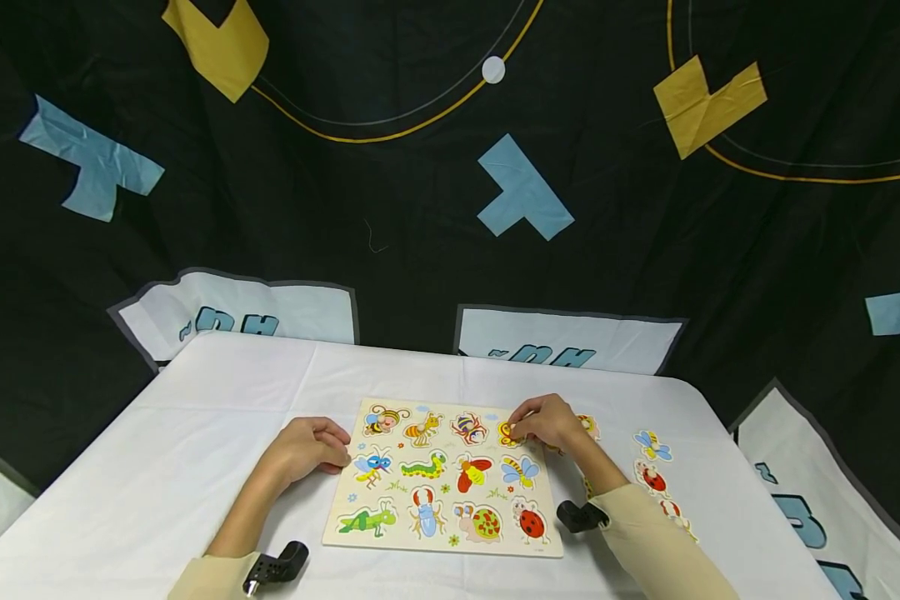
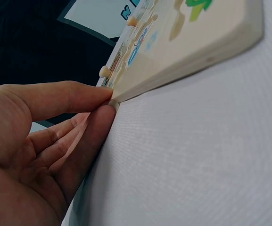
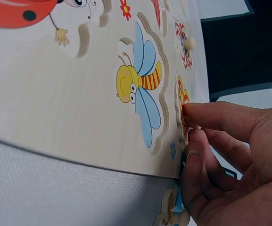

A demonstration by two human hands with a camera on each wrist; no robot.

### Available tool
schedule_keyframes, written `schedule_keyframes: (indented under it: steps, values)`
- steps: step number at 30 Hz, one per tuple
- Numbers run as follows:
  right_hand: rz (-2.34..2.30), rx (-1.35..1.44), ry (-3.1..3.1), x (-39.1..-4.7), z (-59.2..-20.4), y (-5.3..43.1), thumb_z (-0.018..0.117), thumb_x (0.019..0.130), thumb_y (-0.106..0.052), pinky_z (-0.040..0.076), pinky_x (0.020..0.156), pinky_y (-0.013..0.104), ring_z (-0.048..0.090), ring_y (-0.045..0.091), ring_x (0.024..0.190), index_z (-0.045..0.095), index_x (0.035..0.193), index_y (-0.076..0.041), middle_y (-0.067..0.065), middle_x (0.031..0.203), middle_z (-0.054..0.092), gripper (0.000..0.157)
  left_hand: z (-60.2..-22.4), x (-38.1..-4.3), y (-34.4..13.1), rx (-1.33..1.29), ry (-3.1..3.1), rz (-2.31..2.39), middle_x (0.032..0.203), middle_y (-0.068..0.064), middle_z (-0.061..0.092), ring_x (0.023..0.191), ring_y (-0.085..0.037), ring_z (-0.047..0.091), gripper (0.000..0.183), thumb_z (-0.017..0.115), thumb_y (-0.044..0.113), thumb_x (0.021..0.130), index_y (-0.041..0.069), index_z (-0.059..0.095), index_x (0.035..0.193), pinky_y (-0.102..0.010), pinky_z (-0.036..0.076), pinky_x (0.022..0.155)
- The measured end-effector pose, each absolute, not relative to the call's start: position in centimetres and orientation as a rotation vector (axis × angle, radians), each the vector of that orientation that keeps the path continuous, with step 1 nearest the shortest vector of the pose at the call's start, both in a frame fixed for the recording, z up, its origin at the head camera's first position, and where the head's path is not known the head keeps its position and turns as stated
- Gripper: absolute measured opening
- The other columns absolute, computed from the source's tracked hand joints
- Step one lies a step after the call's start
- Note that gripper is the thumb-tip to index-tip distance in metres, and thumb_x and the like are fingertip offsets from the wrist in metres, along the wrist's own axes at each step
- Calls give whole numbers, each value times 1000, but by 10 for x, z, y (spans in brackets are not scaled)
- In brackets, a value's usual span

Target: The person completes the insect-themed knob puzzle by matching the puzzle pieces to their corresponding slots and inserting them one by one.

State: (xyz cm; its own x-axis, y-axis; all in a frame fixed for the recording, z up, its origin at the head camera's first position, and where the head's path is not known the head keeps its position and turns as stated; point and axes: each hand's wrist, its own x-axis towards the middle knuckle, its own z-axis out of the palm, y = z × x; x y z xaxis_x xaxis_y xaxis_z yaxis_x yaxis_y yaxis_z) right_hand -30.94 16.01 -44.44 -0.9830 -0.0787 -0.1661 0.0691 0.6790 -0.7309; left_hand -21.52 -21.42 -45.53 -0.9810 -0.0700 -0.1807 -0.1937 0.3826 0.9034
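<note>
A wooden insect puzzle board (image 1: 450,533) lies on the white table. At its left edge my left hand (image 1: 309,450) pinches the rim between thumb and finger; the left wrist view shows this hand (image 2: 46,136) at the board's edge (image 2: 187,70). Over the top right slot, my right hand (image 1: 549,421) pinches a yellow and red butterfly puzzle piece (image 1: 506,432), partly covered by the fingertips. In the right wrist view this hand (image 3: 234,155) is beside the dragonfly picture (image 3: 145,82), with a knobbed spider piece (image 3: 180,42) farther along.
Right of the board lie several loose pieces, among them a blue-winged insect (image 1: 652,446), a ladybug (image 1: 651,477) and another red piece (image 1: 671,510). One more piece (image 1: 589,427) lies behind the right wrist. A black cloth (image 1: 420,233) hangs behind the table (image 1: 195,400).
</note>
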Motion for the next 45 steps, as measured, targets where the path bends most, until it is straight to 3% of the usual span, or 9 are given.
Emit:
schedule_keyframes:
  steps: [8, 45]
  values:
    - [-1205, 33, 2661, -312, -447, 162, 86, 74, -14, 31, 44, 25, 49, 15, 54, 76, 84, -12, 2, 66, 64, 14, -455, -216, -214, -239, 2515, 1669, 74, -7, 69, 67, -17, 67, 30, 80, -5, 73, -6, 67, 100, -32, 61, 63]
    - [-1204, 61, 2654, -310, -443, 162, 85, 75, -13, 36, 49, 25, 52, 17, 59, 78, 87, -11, 3, 74, 68, 14, -455, -215, -214, -226, 2519, 1674, 75, -7, 70, 68, -17, 67, 30, 79, -5, 73, -6, 66, 100, -32, 61, 64]
